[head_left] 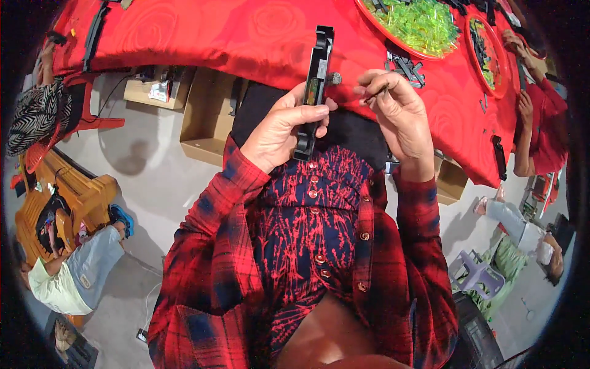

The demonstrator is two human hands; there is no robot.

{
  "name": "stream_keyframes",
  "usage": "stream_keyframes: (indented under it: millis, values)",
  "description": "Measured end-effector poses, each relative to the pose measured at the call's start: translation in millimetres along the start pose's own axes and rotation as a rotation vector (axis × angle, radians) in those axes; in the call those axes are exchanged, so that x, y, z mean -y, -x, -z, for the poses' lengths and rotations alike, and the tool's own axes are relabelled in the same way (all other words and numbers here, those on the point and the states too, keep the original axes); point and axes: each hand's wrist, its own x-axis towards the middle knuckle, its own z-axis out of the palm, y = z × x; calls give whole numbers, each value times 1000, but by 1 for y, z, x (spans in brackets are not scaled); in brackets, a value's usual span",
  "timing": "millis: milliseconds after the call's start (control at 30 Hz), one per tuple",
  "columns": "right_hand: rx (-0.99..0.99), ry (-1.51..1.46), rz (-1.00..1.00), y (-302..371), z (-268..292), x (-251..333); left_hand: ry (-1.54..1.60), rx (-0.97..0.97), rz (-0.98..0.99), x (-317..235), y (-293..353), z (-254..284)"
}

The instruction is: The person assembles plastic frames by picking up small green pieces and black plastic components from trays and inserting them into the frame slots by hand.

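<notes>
My left hand (pixel 278 130) is closed around a long, narrow black plastic part (pixel 322 52), held nearly upright above my lap at the table edge. A yellowish piece shows inside its open channel. My right hand (pixel 402 120) is raised just to the right, its fingertips pinching a small, thin dark piece (pixel 376 94) apart from the black part. That piece is too small to name. Close by the black part's right side is a small grey textured lump (pixel 335 78); I cannot tell whether it is attached.
On the red tablecloth (pixel 233 27) stand a red basin (pixel 410 49) of yellow-green clear pieces and a smaller basin (pixel 479 74). Loose black parts (pixel 407 69) lie beside them. A co-worker's red sleeve (pixel 547 126) is at right. Under the table sits a cardboard box (pixel 206 120).
</notes>
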Motion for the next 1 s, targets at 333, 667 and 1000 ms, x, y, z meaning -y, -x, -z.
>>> stream_keyframes:
  millis: [333, 667, 1000]
  values:
    - [46, -112, 56, 4, 10, -22, 73, 3, 90, 0, 1, -6]
    - [86, 370, 206, 7, 0, -20, 58, 54, 120, 5, 2, -13]
    - [-154, 539, -18, 14, -14, -3, -153, -115, -48, 2, 5, -18]
